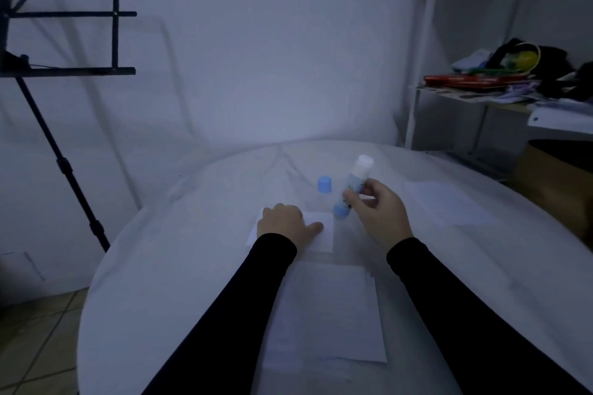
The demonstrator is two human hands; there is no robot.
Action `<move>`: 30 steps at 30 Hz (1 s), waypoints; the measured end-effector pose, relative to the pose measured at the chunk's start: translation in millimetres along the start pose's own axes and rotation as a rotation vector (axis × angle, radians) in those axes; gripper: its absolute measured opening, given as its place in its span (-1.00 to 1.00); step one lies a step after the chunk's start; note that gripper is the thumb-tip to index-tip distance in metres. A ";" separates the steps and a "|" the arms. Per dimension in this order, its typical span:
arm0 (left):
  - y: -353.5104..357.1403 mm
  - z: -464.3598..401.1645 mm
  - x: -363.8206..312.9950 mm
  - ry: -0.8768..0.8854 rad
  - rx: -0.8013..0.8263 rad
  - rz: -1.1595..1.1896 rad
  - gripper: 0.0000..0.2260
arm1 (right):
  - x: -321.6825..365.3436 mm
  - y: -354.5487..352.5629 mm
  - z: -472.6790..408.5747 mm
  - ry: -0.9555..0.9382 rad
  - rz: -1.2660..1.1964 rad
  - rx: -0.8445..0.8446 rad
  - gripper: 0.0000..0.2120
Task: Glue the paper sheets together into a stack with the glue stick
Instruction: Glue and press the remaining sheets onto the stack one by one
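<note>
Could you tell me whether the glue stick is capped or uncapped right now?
Uncapped: the blue cap stands apart on the table, while the right hand holds the glue stick, white end up.

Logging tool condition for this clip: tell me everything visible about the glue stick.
The glue stick is a plastic-looking tube with a pale blue printed body, a darker blue base and a white upper end. It is uncapped; its blue cap stands apart on the white tablecloth. The right hand holds it mid-body above the table, tilted, white end up and away, base down near the small paper sheet that the left hand rests on.
</note>
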State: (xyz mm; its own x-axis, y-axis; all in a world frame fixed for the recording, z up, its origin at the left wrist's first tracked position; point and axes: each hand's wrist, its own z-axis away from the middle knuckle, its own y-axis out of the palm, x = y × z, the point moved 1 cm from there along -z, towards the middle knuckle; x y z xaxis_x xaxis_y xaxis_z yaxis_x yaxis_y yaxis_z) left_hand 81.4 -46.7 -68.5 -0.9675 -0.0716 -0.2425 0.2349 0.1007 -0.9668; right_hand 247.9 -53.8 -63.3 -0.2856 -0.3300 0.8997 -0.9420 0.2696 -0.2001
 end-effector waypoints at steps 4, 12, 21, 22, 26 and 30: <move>-9.3 3.9 3.1 0.111 -0.025 0.315 -0.57 | 6.0 5.8 4.7 -0.035 -0.081 0.085 -0.89; -20.0 10.1 4.8 0.231 -0.056 0.938 -0.79 | 13.8 10.2 6.9 0.013 -0.324 0.164 -0.83; -32.8 5.2 31.3 -0.037 -0.161 1.529 -0.76 | -25.1 1.4 -0.8 -0.018 0.555 0.477 -0.55; -33.6 4.3 35.5 -0.046 -0.169 1.609 -0.76 | -26.9 1.1 -0.1 -0.032 0.627 0.517 -0.52; -35.2 1.9 45.4 -0.040 -0.216 1.755 -0.71 | -25.4 -0.1 1.0 -0.047 0.726 0.559 -0.49; -33.3 4.1 46.7 -0.052 -0.259 1.684 -0.70 | -23.7 -1.6 2.7 -0.026 0.724 0.581 -0.51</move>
State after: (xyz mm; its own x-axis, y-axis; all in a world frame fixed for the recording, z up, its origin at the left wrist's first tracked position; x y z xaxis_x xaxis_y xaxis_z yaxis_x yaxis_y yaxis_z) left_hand 28.8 -57.5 -48.0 0.3216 0.2453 -0.9146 0.8939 0.2400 0.3787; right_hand 255.7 -48.8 -85.4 -0.8358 -0.2802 0.4722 -0.4711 -0.0757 -0.8788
